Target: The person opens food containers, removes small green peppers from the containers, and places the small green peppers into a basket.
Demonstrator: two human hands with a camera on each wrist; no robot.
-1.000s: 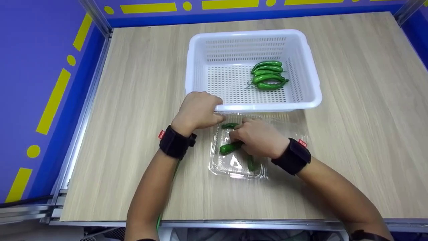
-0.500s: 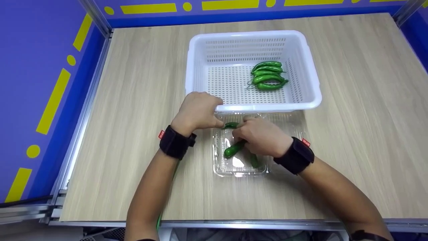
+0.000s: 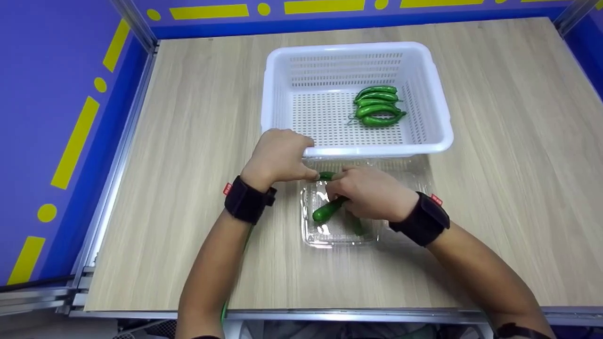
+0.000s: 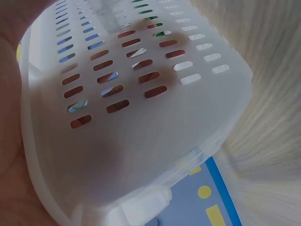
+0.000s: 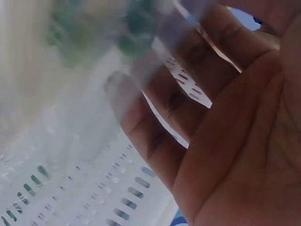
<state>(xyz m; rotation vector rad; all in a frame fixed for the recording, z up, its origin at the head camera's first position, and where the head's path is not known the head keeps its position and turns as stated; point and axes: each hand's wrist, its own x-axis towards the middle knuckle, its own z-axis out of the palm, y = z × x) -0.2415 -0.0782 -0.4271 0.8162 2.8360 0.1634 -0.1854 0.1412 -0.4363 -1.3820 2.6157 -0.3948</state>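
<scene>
My left hand grips the near left rim of a white perforated plastic basket, with its thumb tip at the far left corner of a clear plastic box. My right hand reaches into that box, fingers curled at a green chili pepper whose rounded end sticks out below the knuckles. A second pepper lies between the left thumb and the right fingers. Partly under the right hand is another pepper. Clear plastic blurs the right fingertips in the right wrist view; the thumb's contact is hidden.
Several green chili peppers lie side by side in the basket's right half. A clear plastic sheet or lid extends right of the box. Metal rails and blue-and-yellow panels border the wooden table.
The clear box has shifted slightly right, with my right hand and wrist moving the same way. The pepper below the right knuckles now points more steeply. My left hand keeps its grip on the basket.
</scene>
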